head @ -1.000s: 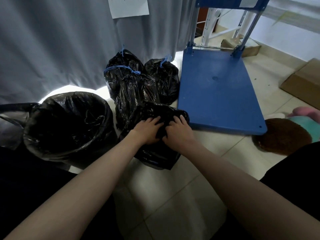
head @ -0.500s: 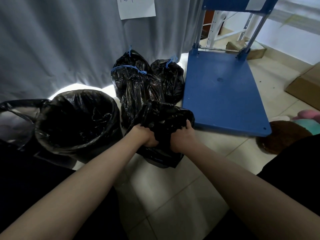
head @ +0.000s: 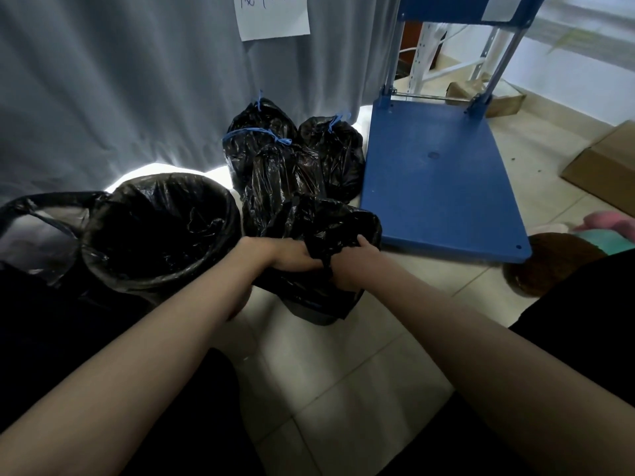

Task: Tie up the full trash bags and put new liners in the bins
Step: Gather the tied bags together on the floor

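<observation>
A full black trash bag (head: pixel 330 221) sits on the floor tiles in front of me. My left hand (head: pixel 290 257) and my right hand (head: pixel 350 266) both grip its gathered top, close together, with bunched plastic between them. Behind it stand three tied black bags (head: pixel 271 156), with blue drawstrings (head: pixel 256 134). To the left stands a bin with a black liner (head: pixel 158 231) folded over its rim. Another lined bin (head: pixel 37 218) shows at the far left edge.
A blue platform cart (head: pixel 436 176) lies just right of the bags. A grey curtain (head: pixel 120 80) with a paper note (head: pixel 273 15) hangs behind. Cardboard boxes (head: pixel 601 166) and plush toys (head: pixel 556 262) lie on the floor at the right.
My hands went from resting flat on the bag's top to clutching the plastic and drawing it together toward me. The camera shifted slightly left.
</observation>
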Action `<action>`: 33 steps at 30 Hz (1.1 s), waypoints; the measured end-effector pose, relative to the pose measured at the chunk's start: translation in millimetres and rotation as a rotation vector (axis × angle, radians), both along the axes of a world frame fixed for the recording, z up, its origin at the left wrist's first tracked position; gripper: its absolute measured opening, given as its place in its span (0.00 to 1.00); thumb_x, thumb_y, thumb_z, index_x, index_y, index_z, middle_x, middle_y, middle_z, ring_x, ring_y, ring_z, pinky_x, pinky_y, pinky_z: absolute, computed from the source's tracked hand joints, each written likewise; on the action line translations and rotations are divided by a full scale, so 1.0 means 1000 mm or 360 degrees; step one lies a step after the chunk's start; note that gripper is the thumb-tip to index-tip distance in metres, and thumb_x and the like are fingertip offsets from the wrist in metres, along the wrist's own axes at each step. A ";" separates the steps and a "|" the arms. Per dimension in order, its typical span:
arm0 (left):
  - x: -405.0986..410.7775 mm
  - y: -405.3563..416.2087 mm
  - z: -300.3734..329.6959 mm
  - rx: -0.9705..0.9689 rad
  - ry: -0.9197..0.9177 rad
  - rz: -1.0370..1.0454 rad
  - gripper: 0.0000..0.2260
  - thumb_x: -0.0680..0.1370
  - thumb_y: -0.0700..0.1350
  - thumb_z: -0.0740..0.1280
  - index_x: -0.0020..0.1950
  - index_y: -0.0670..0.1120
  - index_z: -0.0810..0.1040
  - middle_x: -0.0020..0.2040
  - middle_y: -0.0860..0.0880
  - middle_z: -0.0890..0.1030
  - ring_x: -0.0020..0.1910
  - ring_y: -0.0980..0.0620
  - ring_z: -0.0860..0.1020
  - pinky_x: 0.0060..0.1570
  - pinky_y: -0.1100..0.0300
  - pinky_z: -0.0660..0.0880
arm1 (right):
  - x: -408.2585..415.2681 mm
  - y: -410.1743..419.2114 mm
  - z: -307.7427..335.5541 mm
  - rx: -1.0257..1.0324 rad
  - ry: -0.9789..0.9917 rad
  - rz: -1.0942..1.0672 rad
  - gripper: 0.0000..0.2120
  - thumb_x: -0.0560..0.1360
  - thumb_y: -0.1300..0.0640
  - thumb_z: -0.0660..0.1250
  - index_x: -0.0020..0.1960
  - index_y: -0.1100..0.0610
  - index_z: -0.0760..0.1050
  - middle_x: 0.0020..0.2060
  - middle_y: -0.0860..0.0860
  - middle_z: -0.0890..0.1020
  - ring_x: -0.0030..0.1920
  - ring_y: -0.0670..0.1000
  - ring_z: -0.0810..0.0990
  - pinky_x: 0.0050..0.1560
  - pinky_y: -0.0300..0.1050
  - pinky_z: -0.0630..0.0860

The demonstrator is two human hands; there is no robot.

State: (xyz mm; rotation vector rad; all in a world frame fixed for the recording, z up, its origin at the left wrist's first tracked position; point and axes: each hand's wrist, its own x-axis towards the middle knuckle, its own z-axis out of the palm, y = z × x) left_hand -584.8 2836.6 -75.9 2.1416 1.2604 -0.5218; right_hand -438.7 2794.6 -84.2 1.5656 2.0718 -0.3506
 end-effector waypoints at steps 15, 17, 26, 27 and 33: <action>-0.030 -0.063 -0.029 0.1468 0.0182 -0.0548 0.20 0.71 0.55 0.69 0.60 0.49 0.73 0.57 0.49 0.72 0.55 0.48 0.72 0.50 0.56 0.67 | -0.001 -0.012 0.013 -0.0067 0.0253 -0.0162 0.31 0.73 0.32 0.56 0.65 0.52 0.72 0.60 0.55 0.76 0.61 0.59 0.74 0.63 0.55 0.68; -0.035 -0.070 -0.030 0.1619 0.0157 -0.0509 0.28 0.66 0.58 0.73 0.59 0.47 0.68 0.55 0.48 0.71 0.51 0.48 0.72 0.46 0.55 0.68 | -0.005 -0.017 0.018 -0.0025 0.0236 -0.0114 0.29 0.69 0.30 0.61 0.58 0.51 0.73 0.48 0.52 0.76 0.54 0.57 0.74 0.60 0.54 0.69; -0.065 -0.079 -0.033 0.1658 0.0267 -0.0198 0.42 0.62 0.61 0.76 0.70 0.49 0.64 0.60 0.47 0.68 0.55 0.46 0.71 0.50 0.52 0.69 | 0.010 -0.044 0.001 0.0485 -0.0092 0.0221 0.27 0.71 0.47 0.71 0.66 0.55 0.71 0.62 0.56 0.72 0.64 0.57 0.67 0.64 0.52 0.66; -0.066 -0.079 -0.031 0.1666 0.0225 -0.0188 0.41 0.62 0.64 0.75 0.69 0.49 0.65 0.60 0.47 0.68 0.54 0.46 0.71 0.50 0.52 0.69 | 0.012 -0.043 0.002 0.0515 -0.0076 0.0200 0.30 0.69 0.45 0.72 0.67 0.55 0.70 0.62 0.56 0.70 0.64 0.57 0.66 0.64 0.52 0.66; -0.066 -0.077 -0.011 0.1669 -0.0063 0.0038 0.27 0.69 0.70 0.62 0.52 0.47 0.69 0.49 0.49 0.71 0.46 0.47 0.73 0.45 0.52 0.70 | 0.020 -0.042 0.013 0.0533 0.0235 -0.0054 0.40 0.58 0.32 0.75 0.60 0.54 0.70 0.57 0.54 0.68 0.60 0.57 0.65 0.61 0.53 0.67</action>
